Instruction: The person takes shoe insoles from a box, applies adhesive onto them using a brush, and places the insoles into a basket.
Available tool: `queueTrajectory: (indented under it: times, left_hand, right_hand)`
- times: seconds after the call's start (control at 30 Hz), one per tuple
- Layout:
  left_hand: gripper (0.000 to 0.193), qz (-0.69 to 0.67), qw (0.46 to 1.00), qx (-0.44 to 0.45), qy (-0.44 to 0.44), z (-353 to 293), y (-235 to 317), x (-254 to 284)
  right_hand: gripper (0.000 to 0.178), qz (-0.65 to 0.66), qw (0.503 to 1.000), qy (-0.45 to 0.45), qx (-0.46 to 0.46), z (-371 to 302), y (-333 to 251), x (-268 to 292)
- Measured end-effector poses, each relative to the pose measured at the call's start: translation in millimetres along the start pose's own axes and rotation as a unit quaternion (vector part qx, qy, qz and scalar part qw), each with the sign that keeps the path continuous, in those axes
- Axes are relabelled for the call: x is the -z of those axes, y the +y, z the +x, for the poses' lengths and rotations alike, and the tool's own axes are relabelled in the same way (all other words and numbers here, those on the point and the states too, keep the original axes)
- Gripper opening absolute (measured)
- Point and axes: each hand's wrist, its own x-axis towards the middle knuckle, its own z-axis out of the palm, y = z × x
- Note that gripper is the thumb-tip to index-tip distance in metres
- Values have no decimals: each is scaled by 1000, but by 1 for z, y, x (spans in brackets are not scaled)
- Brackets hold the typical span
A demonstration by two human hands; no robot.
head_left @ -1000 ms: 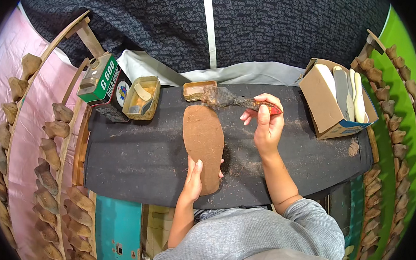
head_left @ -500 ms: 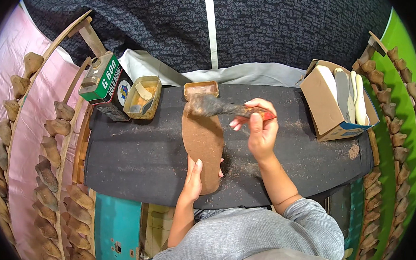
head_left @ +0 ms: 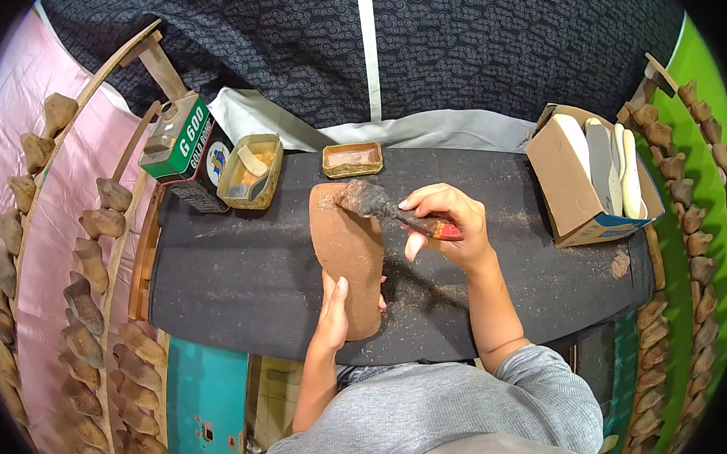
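Note:
A brown shoe sole [head_left: 348,244] is held up over the table by my left hand [head_left: 333,312]. The thumb lies on the sole's upper face near its lower end, and fingertips show at the right edge. My right hand [head_left: 455,221] grips a glue brush [head_left: 370,203] by its red-ended handle, the index finger along it. Dark residue coats the bristle end, which rests on or just over the sole's upper part. Directly beyond the sole's top stands a small rectangular tray [head_left: 352,170] with pale pinkish contents.
Back left stand a green-and-black metal can [head_left: 183,155] and a yellowish tub [head_left: 248,169] holding cut pieces. A cardboard box [head_left: 573,181] of soles is at right. Racks of wooden shoe lasts [head_left: 91,264] flank the black-covered table [head_left: 225,277], which carries scattered crumbs.
The brush has swung lower and its bristles have shifted right, from the sole's top left. My right hand has come slightly nearer. The sole has shifted slightly left, uncovering the small tray.

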Motion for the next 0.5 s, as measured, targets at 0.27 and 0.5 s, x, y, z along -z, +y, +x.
queueTrajectory:
  times: [0.27,0.5]
  left_hand:
    - [53,29,999,-25,-18,2,-8,6]
    - [50,42,998,-39,18,4,2,-2]
  right_hand:
    - [30,-87,991,97,8,4,-20,-23]
    - [32,-37,995,60,74,-7,-31,-44]
